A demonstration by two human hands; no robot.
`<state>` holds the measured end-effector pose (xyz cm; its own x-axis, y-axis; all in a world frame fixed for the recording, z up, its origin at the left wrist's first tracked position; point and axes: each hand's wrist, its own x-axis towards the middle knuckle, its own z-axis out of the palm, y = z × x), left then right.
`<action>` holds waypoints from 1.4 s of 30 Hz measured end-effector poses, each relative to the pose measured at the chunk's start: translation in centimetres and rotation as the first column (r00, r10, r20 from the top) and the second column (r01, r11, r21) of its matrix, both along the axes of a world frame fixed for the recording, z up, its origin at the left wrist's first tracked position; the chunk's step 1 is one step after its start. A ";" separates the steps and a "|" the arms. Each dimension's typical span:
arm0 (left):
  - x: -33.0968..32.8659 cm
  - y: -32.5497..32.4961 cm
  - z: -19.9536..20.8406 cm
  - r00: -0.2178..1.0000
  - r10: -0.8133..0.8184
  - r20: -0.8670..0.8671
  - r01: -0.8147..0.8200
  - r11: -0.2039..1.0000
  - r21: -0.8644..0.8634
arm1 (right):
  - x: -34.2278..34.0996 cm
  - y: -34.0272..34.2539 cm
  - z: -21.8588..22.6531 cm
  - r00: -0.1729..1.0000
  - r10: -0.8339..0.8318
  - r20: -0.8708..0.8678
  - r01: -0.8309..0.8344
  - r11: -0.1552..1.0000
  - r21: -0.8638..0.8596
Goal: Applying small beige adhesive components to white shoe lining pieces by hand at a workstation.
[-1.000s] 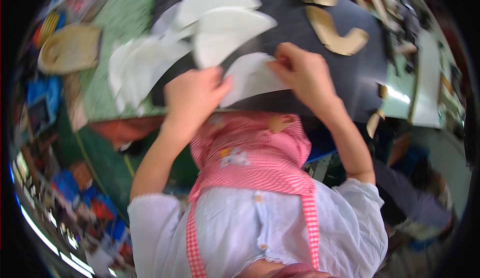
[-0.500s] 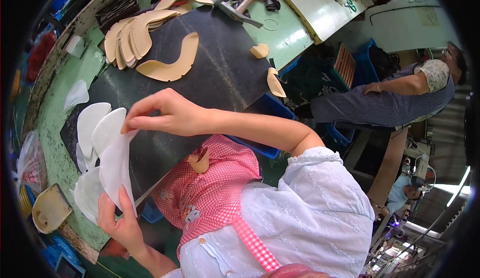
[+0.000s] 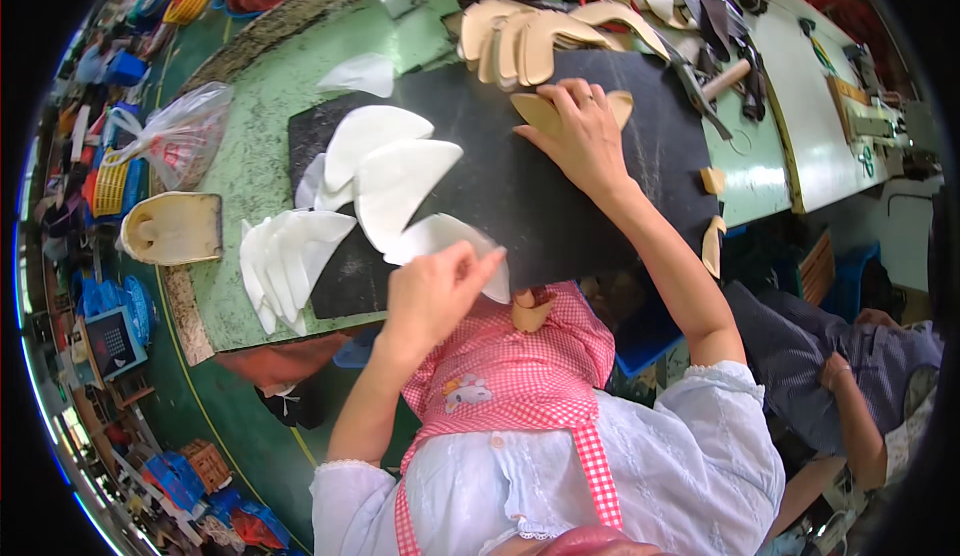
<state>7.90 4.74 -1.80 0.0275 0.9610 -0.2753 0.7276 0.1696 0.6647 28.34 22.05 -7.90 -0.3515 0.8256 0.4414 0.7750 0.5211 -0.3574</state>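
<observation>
My left hand [image 3: 435,291] is closed in a pinch on a thin white curved piece [image 3: 430,239] at the near edge of the black mat; the end by the fingertips is blurred. Farther off, my right hand [image 3: 585,136] curls over a tan curved piece [image 3: 535,111] on the mat, covering its middle, with both ends showing. Two larger white pieces [image 3: 400,181] overlap just beyond my left hand. A fanned pile of white pieces [image 3: 285,266] lies to their left. Behind my right hand is a stack of tan curved pieces [image 3: 510,41].
The black mat [image 3: 480,116] lies on a green table [image 3: 270,106]. A hammer [image 3: 720,81] rests at the mat's far right. A hollow cream-coloured block [image 3: 175,228] and a plastic bag [image 3: 190,136] are on the left. A person [image 3: 850,376] is at the right.
The view has swung to the right. My right hand has let go of the white piece and moved over to the tan curved piece. My left hand stays with the white piece, now lower.
</observation>
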 end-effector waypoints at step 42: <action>0.8 1.4 1.0 0.532 0.021 0.846 -0.085 0.996 0.029 | 0.5 -5.3 10.8 0.781 0.594 -0.194 -0.557 0.802 0.213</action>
